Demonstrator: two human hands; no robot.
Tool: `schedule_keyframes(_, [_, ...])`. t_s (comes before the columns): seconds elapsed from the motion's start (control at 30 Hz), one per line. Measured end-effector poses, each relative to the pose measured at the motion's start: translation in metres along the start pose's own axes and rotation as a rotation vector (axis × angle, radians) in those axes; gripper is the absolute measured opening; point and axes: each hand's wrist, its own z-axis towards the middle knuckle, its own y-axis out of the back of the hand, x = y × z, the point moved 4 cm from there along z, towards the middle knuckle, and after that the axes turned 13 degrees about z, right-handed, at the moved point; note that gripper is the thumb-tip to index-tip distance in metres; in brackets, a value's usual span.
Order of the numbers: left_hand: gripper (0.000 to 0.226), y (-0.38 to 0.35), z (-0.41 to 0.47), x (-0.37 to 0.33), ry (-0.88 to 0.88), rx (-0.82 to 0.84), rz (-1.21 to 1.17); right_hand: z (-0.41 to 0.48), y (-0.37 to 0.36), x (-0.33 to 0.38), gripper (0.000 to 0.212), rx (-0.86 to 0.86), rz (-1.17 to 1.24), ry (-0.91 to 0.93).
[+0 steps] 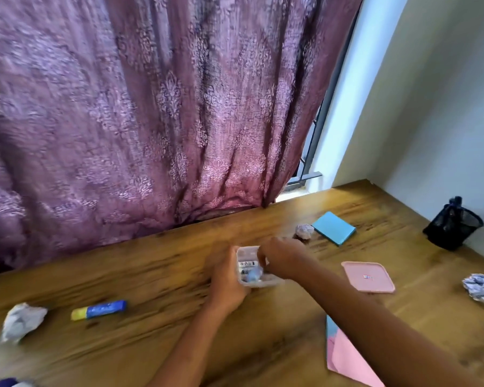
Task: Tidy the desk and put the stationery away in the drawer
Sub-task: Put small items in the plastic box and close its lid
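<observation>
A small clear plastic box sits mid-desk with small items inside, one of them pale blue. My left hand grips its left side. Over the open top hovers my right hand, fingers curled down into the box; motion blur hides whether they pinch anything. The box's pink lid lies to the right. A blue and yellow glue stick lies at the left. A blue pad of sticky notes rests farther back, and pink and blue paper sheets lie under my right forearm.
Crumpled paper balls lie at the left, behind the box and at the right edge. A black mesh pen holder stands by the right wall. A purple curtain hangs along the wooden desk's far edge.
</observation>
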Motion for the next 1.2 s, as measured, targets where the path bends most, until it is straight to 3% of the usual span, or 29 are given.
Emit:
schedule_keyframes(0.2, [0.065, 0.001, -0.024, 0.007, 0.018, 0.059, -0.044, -0.011, -0.026, 0.025, 0.028, 0.076, -0.03, 0.005])
schedule_keyframes(0.37, [0.061, 0.012, -0.04, 0.006, -0.03, 0.032, -0.092, -0.024, -0.027, 0.042, 0.037, 0.16, 0.258, -0.02])
schedule_keyframes(0.47, [0.055, 0.019, -0.05, 0.008, -0.032, 0.035, -0.059, -0.035, -0.028, 0.054, 0.032, 0.24, 0.425, -0.081])
schedule_keyframes(0.57, [0.06, 0.023, -0.062, 0.014, 0.007, 0.071, -0.052, -0.045, -0.03, 0.068, 0.034, 0.273, 0.489, -0.086])
schedule_keyframes(0.67, [0.065, 0.03, -0.075, 0.017, 0.038, 0.084, -0.03, -0.054, -0.032, 0.079, 0.029, 0.232, 0.371, -0.095])
schedule_keyframes(0.83, [0.068, 0.047, -0.101, 0.019, 0.084, 0.034, -0.015, -0.068, -0.038, 0.088, 0.032, 0.191, 0.408, -0.115])
schedule_keyframes(1.03, [0.069, 0.061, -0.132, 0.004, 0.104, -0.058, 0.042, -0.09, -0.039, 0.102, 0.04, 0.05, 0.342, -0.108])
schedule_keyframes(1.2, [0.067, 0.062, -0.163, -0.009, 0.119, -0.142, -0.023, -0.126, -0.034, 0.104, 0.034, -0.11, 0.213, -0.083])
